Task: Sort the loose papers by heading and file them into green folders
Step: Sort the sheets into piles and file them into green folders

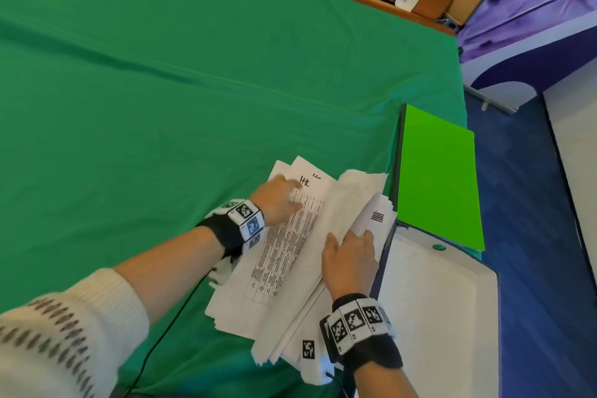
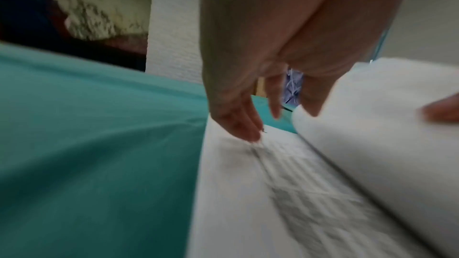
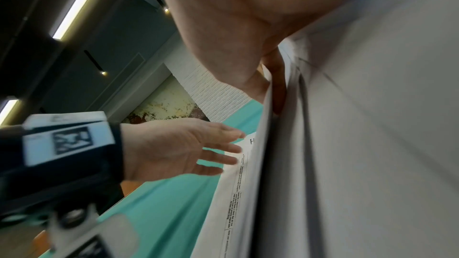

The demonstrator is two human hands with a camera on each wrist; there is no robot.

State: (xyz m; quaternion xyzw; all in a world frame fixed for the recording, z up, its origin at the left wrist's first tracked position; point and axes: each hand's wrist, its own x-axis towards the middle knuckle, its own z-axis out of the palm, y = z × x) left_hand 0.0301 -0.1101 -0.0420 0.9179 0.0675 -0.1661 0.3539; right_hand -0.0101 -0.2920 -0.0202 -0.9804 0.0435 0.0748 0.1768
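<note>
left hand (image 1: 277,200): fingers straight, flat on paper stack (image 1: 277,255) | right hand (image 1: 350,260): pinching lifted sheets (image 1: 355,200) at stack's right edge | green folder (image 1: 437,178) just right of stack

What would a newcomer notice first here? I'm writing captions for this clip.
First, the messy stack of loose papers near the table's right end, with the left hand resting on a printed table sheet and the right hand lifting a sheaf of pages. Next, the bright green folder just right of them, against the green tablecloth.
</note>
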